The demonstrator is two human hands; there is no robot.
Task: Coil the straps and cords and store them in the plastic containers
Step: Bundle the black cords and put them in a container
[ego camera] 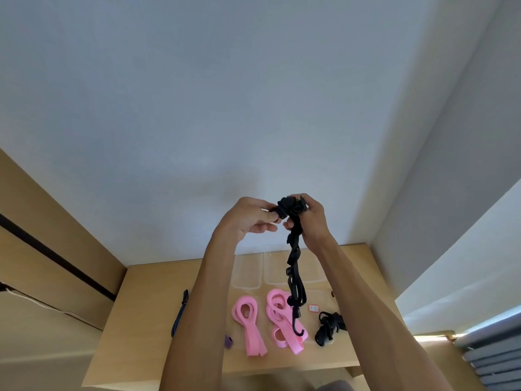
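Both hands are raised in front of the white wall, each with its grip closed on the same black strap [293,258]. Fingers and thumb of the left hand [249,218] pinch one end of the bunched top, while the right hand [311,218] curls round the gathered loops just beside it. From that bundle the rest of the strap hangs straight down, twisted, with a buckle partway along and a black hook [298,330] at its lower end dangling over the wooden surface [146,320].

At the far edge of the surface, against the wall, stand two clear plastic containers side by side: the left container [246,273] and the right container [310,270]. Nothing can be made out inside either, though the arms and hanging strap hide parts of both.

Nearer the camera lie a looped pink strap [249,323] and, just to its right, a larger pile of pink straps [282,320]. A tangled black cord bundle [328,328] sits to the right of those, with a small white tag [313,308] near it. A dark striped cord [180,311] lies stretched out on the left side, and a small purple object [228,341] rests near the left forearm.
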